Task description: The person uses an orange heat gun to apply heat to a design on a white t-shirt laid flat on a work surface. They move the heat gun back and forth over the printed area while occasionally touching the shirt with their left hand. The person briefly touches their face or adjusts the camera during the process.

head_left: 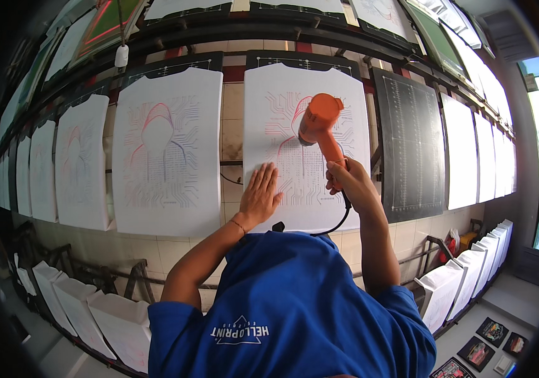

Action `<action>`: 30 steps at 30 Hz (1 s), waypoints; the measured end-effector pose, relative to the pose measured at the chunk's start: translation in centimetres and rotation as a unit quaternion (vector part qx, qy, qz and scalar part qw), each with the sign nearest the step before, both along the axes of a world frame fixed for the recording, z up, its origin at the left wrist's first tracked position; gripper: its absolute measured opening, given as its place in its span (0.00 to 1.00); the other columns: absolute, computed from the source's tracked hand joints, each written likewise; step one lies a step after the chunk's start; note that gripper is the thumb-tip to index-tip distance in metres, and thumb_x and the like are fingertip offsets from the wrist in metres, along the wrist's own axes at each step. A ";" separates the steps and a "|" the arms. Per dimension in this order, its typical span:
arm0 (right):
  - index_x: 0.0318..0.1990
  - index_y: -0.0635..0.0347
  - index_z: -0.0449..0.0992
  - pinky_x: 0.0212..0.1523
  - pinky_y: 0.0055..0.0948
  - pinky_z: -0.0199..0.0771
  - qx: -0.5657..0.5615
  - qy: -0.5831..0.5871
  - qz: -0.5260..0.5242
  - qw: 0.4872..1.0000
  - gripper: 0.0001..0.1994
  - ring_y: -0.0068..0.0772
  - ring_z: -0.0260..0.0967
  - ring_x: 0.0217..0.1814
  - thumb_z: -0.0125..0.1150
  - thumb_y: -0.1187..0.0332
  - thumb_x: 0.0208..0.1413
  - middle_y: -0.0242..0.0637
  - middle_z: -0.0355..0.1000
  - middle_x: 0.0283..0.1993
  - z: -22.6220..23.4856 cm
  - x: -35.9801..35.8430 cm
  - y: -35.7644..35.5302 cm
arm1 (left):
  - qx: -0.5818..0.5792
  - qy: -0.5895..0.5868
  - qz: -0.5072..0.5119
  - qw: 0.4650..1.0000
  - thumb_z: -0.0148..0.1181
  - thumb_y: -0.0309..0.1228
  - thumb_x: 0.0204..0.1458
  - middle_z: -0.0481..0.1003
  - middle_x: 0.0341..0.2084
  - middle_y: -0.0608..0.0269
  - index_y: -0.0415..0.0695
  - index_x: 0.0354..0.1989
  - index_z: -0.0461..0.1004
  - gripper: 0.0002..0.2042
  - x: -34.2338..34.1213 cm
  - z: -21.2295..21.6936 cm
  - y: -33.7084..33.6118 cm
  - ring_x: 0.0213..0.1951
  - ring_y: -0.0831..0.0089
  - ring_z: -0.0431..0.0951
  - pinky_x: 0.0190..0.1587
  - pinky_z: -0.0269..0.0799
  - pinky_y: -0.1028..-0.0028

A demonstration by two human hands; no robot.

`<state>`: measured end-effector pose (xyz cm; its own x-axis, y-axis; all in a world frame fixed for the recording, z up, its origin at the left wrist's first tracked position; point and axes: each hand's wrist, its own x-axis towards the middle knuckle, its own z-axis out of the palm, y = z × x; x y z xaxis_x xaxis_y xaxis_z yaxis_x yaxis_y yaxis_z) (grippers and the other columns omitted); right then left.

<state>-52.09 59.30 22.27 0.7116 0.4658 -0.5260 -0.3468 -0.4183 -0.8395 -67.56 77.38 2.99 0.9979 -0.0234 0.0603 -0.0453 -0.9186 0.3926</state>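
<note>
Worker's view of a white shirt (310, 215) laid out on a black board (304, 60), directly in front of the blue top (288, 283). The left hand (259, 192) lies flat on the shirt's lower left part, fingers together and pointing away from the body, thumb slightly apart; it grips nothing. The right hand (352, 184) is closed around the handle of an orange dryer (323, 113), which is held over the shirt to the right of the left hand and beyond it. The dryer's nozzle is tilted down and to the left; whether it touches the fabric cannot be told.

The dryer covers the upper middle of the red and blue print (288, 157), so that part of the hooded figure is hidden. The left hand conceals the print's lower left corner and a stretch of the shirt's left edge. The cord (347, 205) curves from the handle toward the blue top, where its far end is lost from sight. A small black object (278, 227) beside the top is hard to make out.

To the left lies a second printed shirt (167, 217); to the right, a dark bare board (408, 151). Outer rows bend and are cut off at the dark rim.
</note>
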 end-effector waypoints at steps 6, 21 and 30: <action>0.39 0.68 0.71 0.30 0.23 0.74 -0.036 0.048 0.008 0.998 0.15 0.23 0.73 0.29 0.56 0.60 0.62 0.33 0.70 0.30 2.3 -2.2 -3.4 | 0.047 -0.035 0.055 0.997 0.45 0.44 0.63 0.50 0.71 0.45 0.31 0.70 0.50 0.34 8.2 -0.2 2.8 0.73 0.52 0.48 0.74 0.40 0.57; 0.41 0.68 0.71 0.30 0.22 0.73 -0.031 0.076 -0.019 0.996 0.16 0.22 0.71 0.29 0.57 0.59 0.62 0.33 0.70 0.31 2.6 -3.9 -6.9 | -0.008 0.002 -0.050 0.999 0.49 0.42 0.61 0.50 0.70 0.42 0.30 0.68 0.51 0.34 1.5 0.4 -1.1 0.73 0.49 0.47 0.73 0.42 0.55; 0.40 0.64 0.71 0.30 0.21 0.72 0.007 -0.001 -0.066 0.998 0.17 0.19 0.70 0.29 0.57 0.56 0.63 0.31 0.70 0.30 0.4 0.0 -4.7 | 0.031 -0.043 0.020 0.998 0.47 0.41 0.62 0.50 0.71 0.44 0.31 0.69 0.51 0.32 9.8 -0.4 2.4 0.73 0.51 0.46 0.74 0.40 0.57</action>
<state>-52.11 54.56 22.66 0.7682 0.3759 -0.5183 -0.3960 -0.3571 -0.8460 -57.76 79.80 2.56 0.9892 0.0110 0.1461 -0.0386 -0.9426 0.3318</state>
